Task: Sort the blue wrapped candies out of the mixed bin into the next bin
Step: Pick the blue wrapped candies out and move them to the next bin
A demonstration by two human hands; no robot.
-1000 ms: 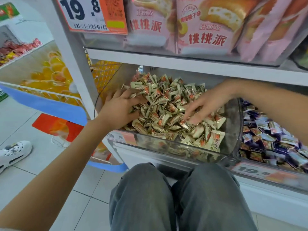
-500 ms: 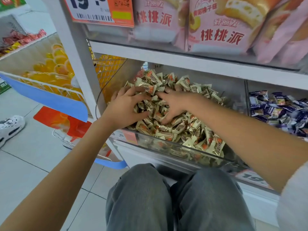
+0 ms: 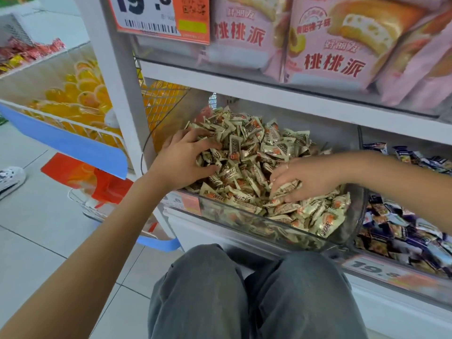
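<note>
A clear plastic bin [image 3: 244, 217] on the lower shelf is heaped with cream and orange wrapped candies [image 3: 256, 143]; no blue wrapper shows in this heap. My left hand [image 3: 181, 162] lies on the heap's left side with its fingers spread and dug in among the wrappers. My right hand [image 3: 310, 177] is at the right front of the heap, thumb and fingers curled around a few cream candies [image 3: 286, 189]. The neighbouring bin [image 3: 391, 272] to the right holds blue and purple wrapped candies [image 3: 403, 231].
Pink cake packs [image 3: 330, 45] fill the shelf above, close over the bin. A price tag [image 3: 159, 18] hangs on the white upright. A wire basket of orange jellies [image 3: 80, 99] stands to the left. My grey-trousered knees [image 3: 256, 289] are below. A white shoe [image 3: 9, 178] is on the floor.
My right hand has slid from the middle of the heap to its right front. My left hand has stayed on the left side, fingers working deeper. The camera has moved closer.
</note>
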